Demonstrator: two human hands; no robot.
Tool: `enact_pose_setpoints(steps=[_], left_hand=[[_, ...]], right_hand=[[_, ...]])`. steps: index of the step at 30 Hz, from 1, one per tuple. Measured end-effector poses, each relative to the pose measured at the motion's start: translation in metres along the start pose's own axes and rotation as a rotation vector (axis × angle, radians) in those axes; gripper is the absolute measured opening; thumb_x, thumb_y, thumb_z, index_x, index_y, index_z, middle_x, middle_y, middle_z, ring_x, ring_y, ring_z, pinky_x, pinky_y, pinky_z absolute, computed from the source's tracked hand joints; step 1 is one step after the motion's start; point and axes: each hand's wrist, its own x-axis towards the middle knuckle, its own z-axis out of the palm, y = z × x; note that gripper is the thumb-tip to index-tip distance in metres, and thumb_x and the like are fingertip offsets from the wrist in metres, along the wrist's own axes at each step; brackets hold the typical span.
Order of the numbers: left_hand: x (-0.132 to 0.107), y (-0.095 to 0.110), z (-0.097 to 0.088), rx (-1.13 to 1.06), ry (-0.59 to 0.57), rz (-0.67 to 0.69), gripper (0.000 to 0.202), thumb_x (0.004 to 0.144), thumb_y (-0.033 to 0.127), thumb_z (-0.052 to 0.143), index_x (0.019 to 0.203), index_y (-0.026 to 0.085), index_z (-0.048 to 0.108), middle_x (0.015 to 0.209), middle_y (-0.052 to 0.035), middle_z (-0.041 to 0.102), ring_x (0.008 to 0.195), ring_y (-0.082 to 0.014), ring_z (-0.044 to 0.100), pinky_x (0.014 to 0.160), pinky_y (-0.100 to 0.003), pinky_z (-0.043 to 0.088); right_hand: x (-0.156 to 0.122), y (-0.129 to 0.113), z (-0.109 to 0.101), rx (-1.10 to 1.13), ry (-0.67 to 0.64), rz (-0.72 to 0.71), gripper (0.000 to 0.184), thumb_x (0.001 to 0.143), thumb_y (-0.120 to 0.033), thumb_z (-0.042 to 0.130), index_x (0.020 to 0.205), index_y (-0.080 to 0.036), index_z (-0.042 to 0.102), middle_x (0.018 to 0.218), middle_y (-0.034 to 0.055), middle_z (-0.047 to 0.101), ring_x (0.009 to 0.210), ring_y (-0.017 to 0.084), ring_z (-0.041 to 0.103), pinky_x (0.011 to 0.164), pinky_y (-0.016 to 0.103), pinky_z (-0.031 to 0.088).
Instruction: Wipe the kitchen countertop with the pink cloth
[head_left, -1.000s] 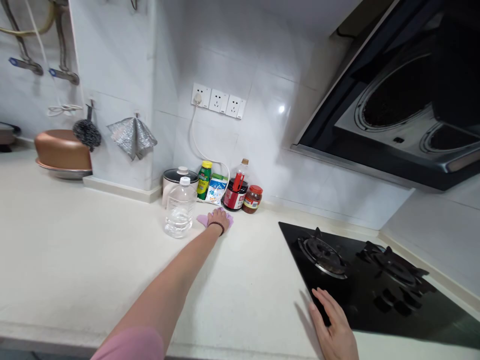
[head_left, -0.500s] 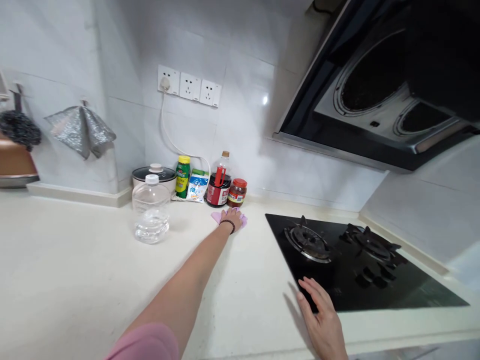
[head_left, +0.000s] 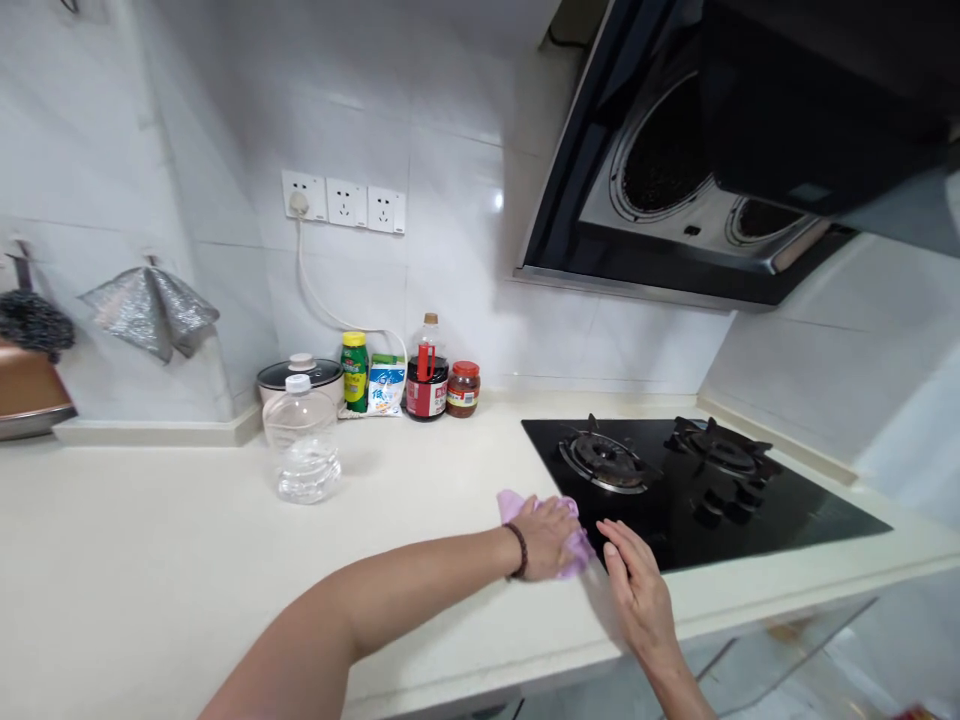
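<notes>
My left hand [head_left: 546, 538], with a dark beaded bracelet at the wrist, presses a pinkish-purple cloth [head_left: 511, 503] onto the white countertop [head_left: 420, 500]. The cloth lies bunched beneath the palm and fingers, beside the left edge of the black gas stove [head_left: 652, 535]. Just to the right, my right hand [head_left: 641, 590] is raised near the stove's front left corner. Its fingers are stretched out and it holds nothing. Whether its fingertips touch the stove I cannot tell.
A clear plastic bottle [head_left: 307, 455] with a white cap stands at left, before a lidded pot [head_left: 337, 372]. Along the wall are a green bottle [head_left: 355, 375], a white packet [head_left: 386, 388], a dark sauce bottle [head_left: 427, 390] and a red-lidded jar [head_left: 463, 392]. A range hood [head_left: 645, 265] hangs above.
My left hand has slid the cloth from near the jars toward the front right, to the stove's left edge. My right hand stays close to the stove corner. The view has shifted.
</notes>
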Motion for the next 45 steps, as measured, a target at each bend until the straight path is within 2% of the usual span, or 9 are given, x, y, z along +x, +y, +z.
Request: enact_pose_setpoints(steps=[2, 5, 16, 23, 28, 32, 36, 40, 45], left_hand=[[-0.01, 0.01, 0.005, -0.025, -0.016, 0.093, 0.066, 0.102, 0.055, 0.034, 0.161, 0.025, 0.031, 0.173, -0.0112, 0.025, 0.159, -0.0347, 0.017, 0.124, -0.068, 0.013], [-0.011, 0.001, -0.002, -0.046, -0.02, 0.098, 0.064, 0.102, 0.053, 0.033, 0.16, 0.028, 0.033, 0.173, -0.0081, 0.026, 0.159, -0.0335, 0.019, 0.124, -0.069, 0.012], [0.071, -0.114, -0.04, 0.074, 0.055, -0.425, 0.062, 0.102, 0.047, 0.026, 0.161, 0.029, 0.032, 0.174, -0.0025, 0.022, 0.161, -0.0295, 0.012, 0.126, -0.065, 0.013], [0.108, -0.175, -0.05, 0.103, 0.077, -0.55, 0.062, 0.102, 0.048, 0.023, 0.163, 0.034, 0.032, 0.174, -0.0022, 0.022, 0.16, -0.033, 0.014, 0.123, -0.07, 0.012], [0.119, -0.198, -0.052, 0.124, 0.082, -0.623, 0.062, 0.101, 0.049, 0.022, 0.162, 0.038, 0.033, 0.174, -0.0006, 0.024, 0.16, -0.0362, 0.015, 0.12, -0.076, 0.014], [0.118, -0.196, -0.05, 0.143, 0.096, -0.628, 0.062, 0.102, 0.047, 0.022, 0.162, 0.036, 0.033, 0.174, -0.001, 0.022, 0.159, -0.0359, 0.015, 0.12, -0.074, 0.017], [0.108, -0.179, -0.045, 0.142, 0.077, -0.594, 0.062, 0.102, 0.046, 0.024, 0.162, 0.032, 0.032, 0.175, -0.0026, 0.018, 0.159, -0.0343, 0.015, 0.124, -0.065, 0.019], [0.092, -0.147, -0.039, 0.132, 0.034, -0.52, 0.063, 0.102, 0.047, 0.024, 0.163, 0.032, 0.027, 0.176, -0.0024, 0.017, 0.16, -0.0334, 0.012, 0.125, -0.063, 0.019], [0.068, -0.09, -0.03, 0.12, -0.008, -0.439, 0.064, 0.102, 0.048, 0.023, 0.164, 0.03, 0.026, 0.176, -0.0034, 0.014, 0.161, -0.0337, 0.009, 0.125, -0.062, 0.018]], right_hand=[[0.0, 0.0, 0.0, 0.007, -0.007, 0.0, 0.043, 0.102, -0.053, 0.047, 0.126, -0.024, 0.07, 0.137, 0.0106, 0.065, 0.135, 0.029, 0.053, 0.119, 0.057, 0.04], [-0.001, 0.0, 0.0, 0.016, -0.007, 0.008, 0.041, 0.103, -0.051, 0.048, 0.125, -0.025, 0.071, 0.137, 0.01, 0.065, 0.135, 0.029, 0.053, 0.119, 0.057, 0.039], [-0.004, -0.006, -0.001, 0.01, -0.014, 0.056, 0.035, 0.104, -0.046, 0.05, 0.126, -0.029, 0.071, 0.136, 0.0064, 0.066, 0.135, 0.029, 0.054, 0.118, 0.06, 0.041], [-0.005, -0.011, -0.006, 0.021, -0.04, 0.087, 0.034, 0.105, -0.044, 0.049, 0.127, -0.03, 0.071, 0.136, 0.0066, 0.067, 0.139, 0.029, 0.051, 0.118, 0.06, 0.041], [-0.004, -0.016, -0.006, 0.04, -0.044, 0.113, 0.033, 0.105, -0.043, 0.049, 0.123, -0.031, 0.073, 0.134, 0.0064, 0.068, 0.139, 0.029, 0.051, 0.119, 0.061, 0.04], [-0.002, -0.02, -0.007, 0.048, -0.01, 0.129, 0.034, 0.105, -0.046, 0.049, 0.121, -0.029, 0.074, 0.131, 0.0081, 0.069, 0.138, 0.03, 0.051, 0.12, 0.061, 0.039], [-0.001, -0.023, -0.006, 0.045, 0.019, 0.14, 0.037, 0.104, -0.049, 0.048, 0.118, -0.029, 0.075, 0.129, 0.0086, 0.07, 0.136, 0.031, 0.053, 0.118, 0.059, 0.042], [0.002, -0.024, -0.005, 0.042, 0.05, 0.133, 0.041, 0.103, -0.052, 0.047, 0.116, -0.027, 0.076, 0.126, 0.0092, 0.071, 0.134, 0.03, 0.055, 0.119, 0.058, 0.042], [0.005, -0.024, -0.003, 0.034, 0.083, 0.138, 0.044, 0.104, -0.053, 0.043, 0.118, -0.025, 0.075, 0.128, 0.0091, 0.071, 0.133, 0.029, 0.055, 0.119, 0.056, 0.042]])
